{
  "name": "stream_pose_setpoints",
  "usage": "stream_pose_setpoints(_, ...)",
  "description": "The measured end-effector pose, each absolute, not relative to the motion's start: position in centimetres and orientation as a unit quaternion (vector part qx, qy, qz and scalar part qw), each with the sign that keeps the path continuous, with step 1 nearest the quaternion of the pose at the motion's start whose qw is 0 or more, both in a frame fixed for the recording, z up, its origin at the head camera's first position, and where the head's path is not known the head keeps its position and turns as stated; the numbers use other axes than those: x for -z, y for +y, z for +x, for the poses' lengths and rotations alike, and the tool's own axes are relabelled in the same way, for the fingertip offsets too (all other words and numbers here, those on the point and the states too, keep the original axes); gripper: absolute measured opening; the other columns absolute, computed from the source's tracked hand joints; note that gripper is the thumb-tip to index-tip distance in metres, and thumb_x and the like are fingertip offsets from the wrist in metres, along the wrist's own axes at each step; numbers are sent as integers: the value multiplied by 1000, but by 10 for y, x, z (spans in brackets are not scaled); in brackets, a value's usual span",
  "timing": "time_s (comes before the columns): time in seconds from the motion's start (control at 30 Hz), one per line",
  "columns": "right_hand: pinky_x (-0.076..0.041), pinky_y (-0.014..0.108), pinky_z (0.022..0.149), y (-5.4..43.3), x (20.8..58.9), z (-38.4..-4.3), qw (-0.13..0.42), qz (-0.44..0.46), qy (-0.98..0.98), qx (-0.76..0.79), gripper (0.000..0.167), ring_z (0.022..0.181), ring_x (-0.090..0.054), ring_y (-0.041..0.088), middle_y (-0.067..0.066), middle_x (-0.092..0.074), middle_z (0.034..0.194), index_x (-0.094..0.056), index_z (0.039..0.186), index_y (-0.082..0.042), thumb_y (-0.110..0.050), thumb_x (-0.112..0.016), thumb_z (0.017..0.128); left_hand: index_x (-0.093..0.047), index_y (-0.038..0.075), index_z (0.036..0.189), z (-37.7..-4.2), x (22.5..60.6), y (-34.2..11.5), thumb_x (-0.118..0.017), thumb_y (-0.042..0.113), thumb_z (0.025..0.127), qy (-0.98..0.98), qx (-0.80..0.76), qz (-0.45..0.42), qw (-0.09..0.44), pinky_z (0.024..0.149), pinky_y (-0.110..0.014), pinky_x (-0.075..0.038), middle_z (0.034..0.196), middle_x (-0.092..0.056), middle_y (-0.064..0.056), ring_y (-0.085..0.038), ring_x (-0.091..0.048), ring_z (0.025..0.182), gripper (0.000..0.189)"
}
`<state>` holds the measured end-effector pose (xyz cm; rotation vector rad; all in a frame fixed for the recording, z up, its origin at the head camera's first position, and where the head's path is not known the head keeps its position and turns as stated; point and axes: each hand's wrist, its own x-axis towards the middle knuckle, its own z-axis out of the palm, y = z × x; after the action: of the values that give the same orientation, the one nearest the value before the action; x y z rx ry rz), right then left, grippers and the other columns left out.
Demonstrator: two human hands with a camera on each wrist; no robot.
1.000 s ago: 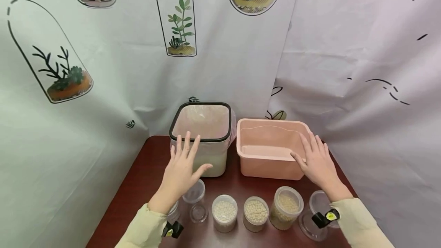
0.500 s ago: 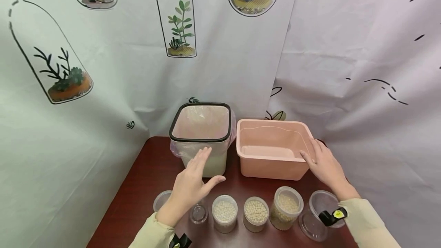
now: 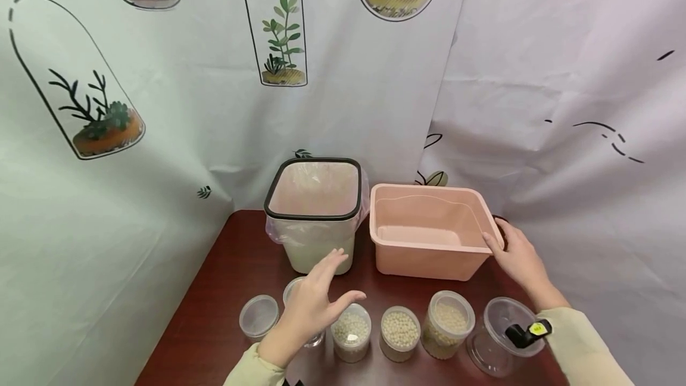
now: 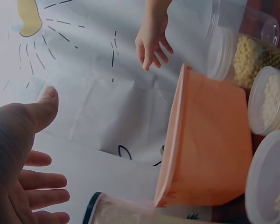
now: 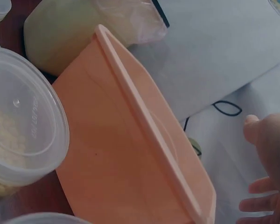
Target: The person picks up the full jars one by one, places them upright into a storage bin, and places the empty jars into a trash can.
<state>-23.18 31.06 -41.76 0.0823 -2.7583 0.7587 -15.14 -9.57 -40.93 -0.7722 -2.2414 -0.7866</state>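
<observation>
My left hand (image 3: 313, 308) hangs over the row of jars, fingers straight, thumb spread and palm bare. Partly behind it stands a clear jar of white beads (image 3: 351, 329). My right hand (image 3: 520, 258) is at the right end of the pink plastic bin (image 3: 423, 262), overlapping its rim in the head view. In the right wrist view, that hand (image 5: 270, 163) shows relaxed fingers beside the bin with a gap between. Neither hand holds anything. To the right are a jar of cream beads (image 3: 399, 332) and a taller lidded jar (image 3: 447, 323) of pale and darker beads.
A bin with a black rim (image 3: 312, 217) and plastic liner stands back left. A large clear jar (image 3: 501, 338) is near the right forearm; a smaller clear jar (image 3: 259, 317) stands at the left. A printed cloth (image 3: 375, 118) hangs behind the dark red table (image 3: 209, 290).
My left hand has come down and to the right, away from the black-rimmed bin to above the jars. My right hand has shifted slightly right and lower along the pink bin's end.
</observation>
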Motion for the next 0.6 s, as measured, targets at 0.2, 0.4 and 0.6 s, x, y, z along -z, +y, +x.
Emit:
stream_pose_setpoints(0.2,-34,65,84,319,421,-238,124,23,-952,-280,69,112,-40,52,37,-38,127,-31,138,8,-45,-45,95,-56,9,124,-149,424,-89,-72,50,75,-861,306,-275,300,73,-35,-53,128,-55,-9,-21,-57,111,66)
stream_pose_setpoints(0.4,-37,62,86,327,427,-242,101,18,-954,-283,70,110,-43,51,38,-39,126,-33,135,11,-45,-46,95,-56,11,124,-148,437,-85,-74,50,73,-865,329,-262,275,67,-32,-53,134,-50,-6,-22,-58,108,67)
stream_pose_setpoints(0.6,-39,61,85,333,435,-244,79,12,-957,-280,69,110,-44,52,39,-40,125,-33,134,12,-42,-49,95,-56,10,124,-147,450,-82,-75,47,72,-867,338,-263,255,72,-35,-53,133,-50,-7,-22,-57,109,67)
